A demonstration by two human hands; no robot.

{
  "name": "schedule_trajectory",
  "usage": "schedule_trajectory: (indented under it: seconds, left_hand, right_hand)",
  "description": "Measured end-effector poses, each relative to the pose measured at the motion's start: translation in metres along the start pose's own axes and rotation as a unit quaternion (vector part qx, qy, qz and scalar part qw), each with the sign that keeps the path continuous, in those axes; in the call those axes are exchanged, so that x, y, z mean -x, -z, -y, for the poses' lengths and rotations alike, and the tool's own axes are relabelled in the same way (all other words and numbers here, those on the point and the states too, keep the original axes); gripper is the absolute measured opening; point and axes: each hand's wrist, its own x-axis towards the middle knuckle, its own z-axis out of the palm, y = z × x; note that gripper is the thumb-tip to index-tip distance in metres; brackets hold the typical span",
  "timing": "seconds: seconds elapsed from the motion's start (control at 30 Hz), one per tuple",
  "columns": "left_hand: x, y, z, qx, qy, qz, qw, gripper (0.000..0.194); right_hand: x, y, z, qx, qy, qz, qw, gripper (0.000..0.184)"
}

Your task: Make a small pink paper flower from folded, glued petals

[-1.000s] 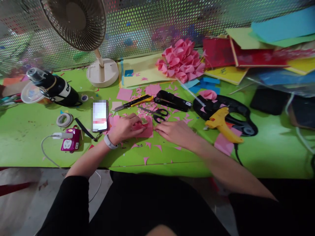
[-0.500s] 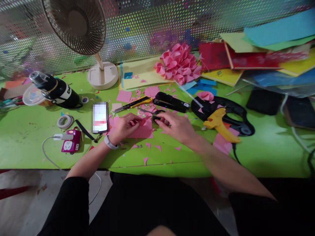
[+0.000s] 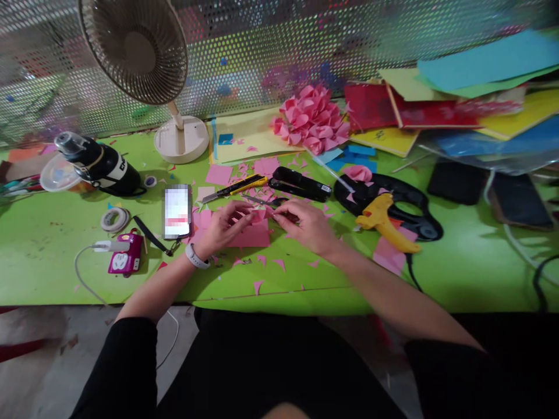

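Note:
A small pink paper piece (image 3: 260,216) is between my two hands, above pink paper sheets (image 3: 251,235) on the green table. My left hand (image 3: 227,226), with a white wristband, has thumb and fingers closed on the paper's left side. The fingertips of my right hand (image 3: 305,224) pinch its right edge. Just behind the hands lie dark-handled scissors (image 3: 279,201), partly hidden by my right fingers. A yellow-and-black utility knife (image 3: 244,186) and a black stapler (image 3: 300,184) rest farther back.
A pink paper flower bunch (image 3: 312,119) lies at the back. On the right are a yellow glue gun (image 3: 382,218) and stacked coloured papers (image 3: 480,75). To the left stand a fan (image 3: 181,139), a black bottle (image 3: 107,166), a phone (image 3: 177,210) and a purple plug adapter (image 3: 126,253).
My right hand has let go of the scissors, which stay on the table, and now pinches the pink paper piece. The view has shifted slightly right.

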Motion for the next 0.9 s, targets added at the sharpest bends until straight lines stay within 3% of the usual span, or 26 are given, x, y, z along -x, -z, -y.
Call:
schedule_trajectory:
  seconds: [0.13, 0.23, 0.43, 0.6, 0.73, 0.83, 0.9]
  left_hand:
    - [0.002, 0.001, -0.001, -0.098, -0.067, 0.041, 0.992, 0.033]
    - [0.003, -0.002, 0.007, -0.103, -0.081, 0.035, 0.991, 0.024]
    - [0.003, -0.01, 0.02, 0.032, 0.003, 0.007, 0.999, 0.03]
    - [0.001, -0.01, 0.017, 0.137, 0.074, 0.026, 0.987, 0.037]
    - [-0.001, -0.007, 0.014, 0.161, 0.09, 0.027, 0.983, 0.039]
    - [-0.002, -0.004, 0.015, 0.16, 0.094, 0.019, 0.982, 0.038]
    - [-0.003, -0.003, 0.016, 0.165, 0.097, 0.012, 0.981, 0.038]
  right_hand:
    - [-0.001, 0.0, 0.002, -0.006, -0.034, -0.004, 0.999, 0.013]
    - [-0.001, -0.001, 0.005, -0.053, -0.065, 0.016, 0.996, 0.013]
    - [0.0, -0.007, 0.005, -0.151, -0.126, 0.035, 0.98, 0.017]
    - [-0.004, -0.007, 0.006, -0.204, -0.154, 0.047, 0.966, 0.022]
    - [0.0, 0.026, 0.011, -0.119, -0.134, 0.073, 0.981, 0.024]
    - [0.02, 0.072, 0.004, 0.051, -0.131, 0.013, 0.99, 0.024]
    - [0.039, 0.104, -0.009, 0.199, -0.152, -0.017, 0.968, 0.027]
